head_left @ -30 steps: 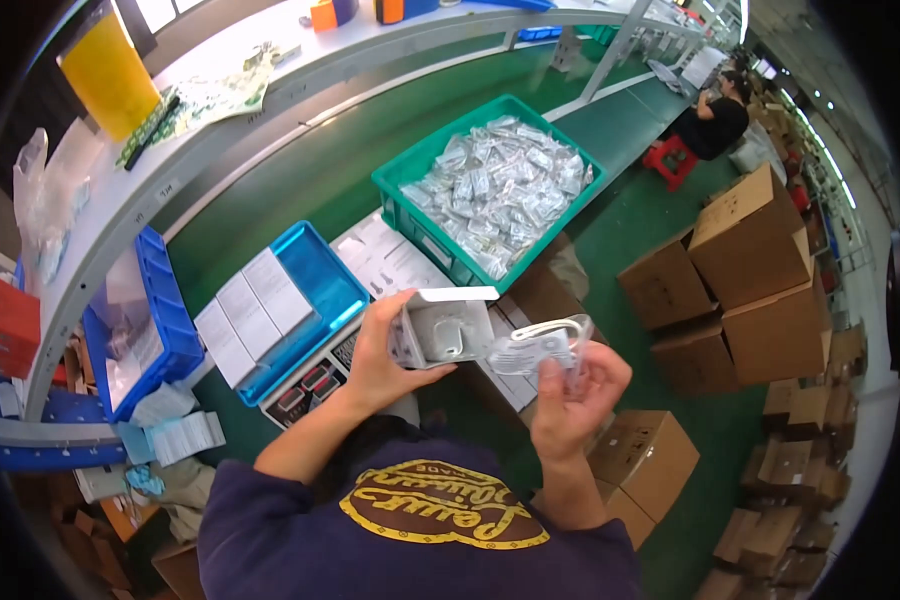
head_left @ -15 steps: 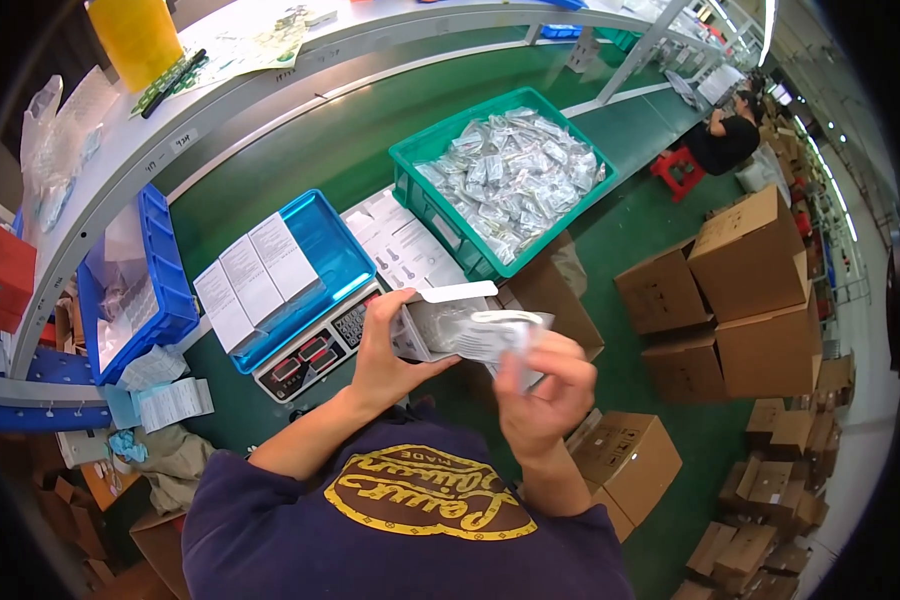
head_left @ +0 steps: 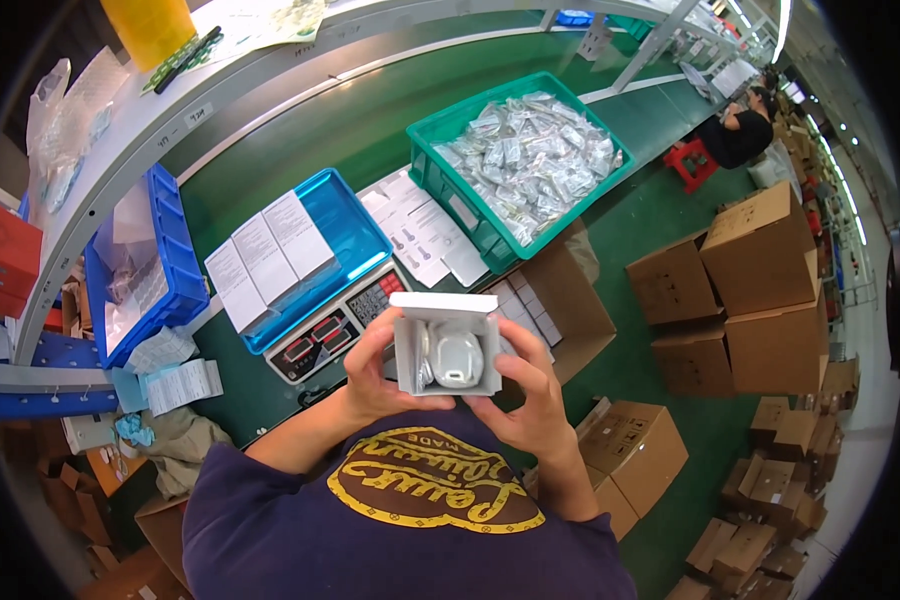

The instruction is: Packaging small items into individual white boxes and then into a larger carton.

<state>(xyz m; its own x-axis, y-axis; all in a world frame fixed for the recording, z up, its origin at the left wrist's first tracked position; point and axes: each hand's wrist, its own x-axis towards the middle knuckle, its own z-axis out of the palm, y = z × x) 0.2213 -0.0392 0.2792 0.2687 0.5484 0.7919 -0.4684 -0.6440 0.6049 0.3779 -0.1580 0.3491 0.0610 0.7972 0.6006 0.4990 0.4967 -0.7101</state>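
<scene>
In front of my chest I hold a small white carton (head_left: 444, 301) upright, its top flap raised at the far side. My left hand (head_left: 372, 372) is closed round its left wall, and my right hand (head_left: 532, 392) grips the right wall. Inside sits a rounded white case (head_left: 459, 358) with a small dark slot near its lower edge. Clear plastic wrapping (head_left: 427, 357) lies along the left inside; what it contains cannot be made out. A pale side flap (head_left: 507, 347) shows beside my right fingers.
A green crate (head_left: 440, 178) full of clear bagged packets stands beyond. Left of it, a scale with a blue tray (head_left: 355, 225) bears white boxes (head_left: 282, 240). An open brown carton (head_left: 580, 320) holds white boxes at right. A person (head_left: 740, 132) sits far right.
My right hand no longer shows the plastic-wrapped packet and has moved onto the carton's right side. The carton has turned, its opening now facing up toward the camera.
</scene>
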